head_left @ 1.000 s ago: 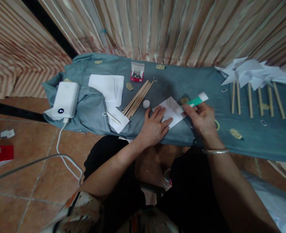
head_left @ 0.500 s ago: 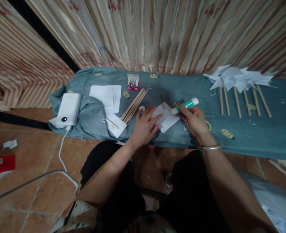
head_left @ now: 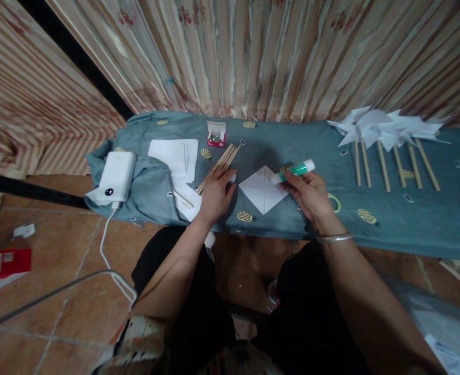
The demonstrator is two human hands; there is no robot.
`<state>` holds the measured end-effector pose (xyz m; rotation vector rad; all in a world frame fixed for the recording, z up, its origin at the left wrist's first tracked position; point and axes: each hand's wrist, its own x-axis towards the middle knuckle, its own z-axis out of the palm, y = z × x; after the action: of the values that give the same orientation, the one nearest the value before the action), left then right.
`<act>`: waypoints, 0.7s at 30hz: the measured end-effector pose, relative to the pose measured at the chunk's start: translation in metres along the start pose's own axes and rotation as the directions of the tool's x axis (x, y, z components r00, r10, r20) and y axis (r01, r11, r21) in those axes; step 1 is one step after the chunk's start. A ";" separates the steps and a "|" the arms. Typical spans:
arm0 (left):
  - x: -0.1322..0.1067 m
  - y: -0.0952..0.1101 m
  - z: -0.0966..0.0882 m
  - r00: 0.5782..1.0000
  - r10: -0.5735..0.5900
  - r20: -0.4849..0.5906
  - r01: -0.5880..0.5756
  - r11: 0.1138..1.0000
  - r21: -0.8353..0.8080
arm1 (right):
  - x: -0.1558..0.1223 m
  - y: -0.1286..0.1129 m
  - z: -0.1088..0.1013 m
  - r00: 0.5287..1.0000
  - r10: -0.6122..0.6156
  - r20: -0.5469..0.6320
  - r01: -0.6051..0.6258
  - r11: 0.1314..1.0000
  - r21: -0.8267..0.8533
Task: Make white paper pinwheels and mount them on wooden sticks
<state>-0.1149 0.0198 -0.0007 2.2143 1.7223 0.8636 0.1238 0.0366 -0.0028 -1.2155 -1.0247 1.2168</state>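
Note:
My right hand [head_left: 310, 195] grips a green and white glue stick [head_left: 299, 170], its uncapped white end tilted down over the left side. Under that end lies a square of white paper [head_left: 262, 195] with crease lines, set as a diamond on the cloth. Left of the paper, my left hand [head_left: 216, 197] has its thumb and forefinger around the small white glue cap [head_left: 232, 178]. Beneath and behind its fingers is a bundle of wooden sticks [head_left: 227, 156], partly hidden.
Several paper pinwheels [head_left: 386, 127] on sticks lie at the right. A red box of metal pins [head_left: 216, 137] stands at the back. White sheets [head_left: 171, 153], a white pen-like tool [head_left: 183, 199] and a power bank [head_left: 116, 176] are left. Green tape or a ring [head_left: 334, 203] lies by my right wrist.
My left hand has left the creased paper and moved left to the glue cap, uncovering the whole square. My right hand still holds the glue stick, slightly shifted left.

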 end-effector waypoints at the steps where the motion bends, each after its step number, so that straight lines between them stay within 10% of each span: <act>1: 0.001 0.000 0.000 1.000 -0.009 0.002 0.009 1.000 -0.017 | 0.000 -0.001 0.000 1.000 0.009 0.001 -0.009 1.000 0.014; 7: 0.005 0.011 -0.002 0.975 -0.218 -0.031 0.190 0.903 -0.385 | -0.003 -0.007 -0.003 0.994 0.105 0.008 -0.105 0.980 0.167; 15: -0.001 0.044 0.006 0.874 -0.316 0.368 0.425 0.133 -0.895 | -0.018 -0.015 0.005 0.967 0.235 0.097 -0.255 0.876 0.409; 21: -0.001 0.057 0.009 0.856 -0.288 0.430 0.439 -0.038 -0.898 | -0.022 -0.018 0.014 0.960 0.245 0.139 -0.282 0.842 0.460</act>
<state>-0.0635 0.0036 0.0199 0.7010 0.8934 1.1755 0.1092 0.0171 0.0178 -0.9399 -0.5616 1.6279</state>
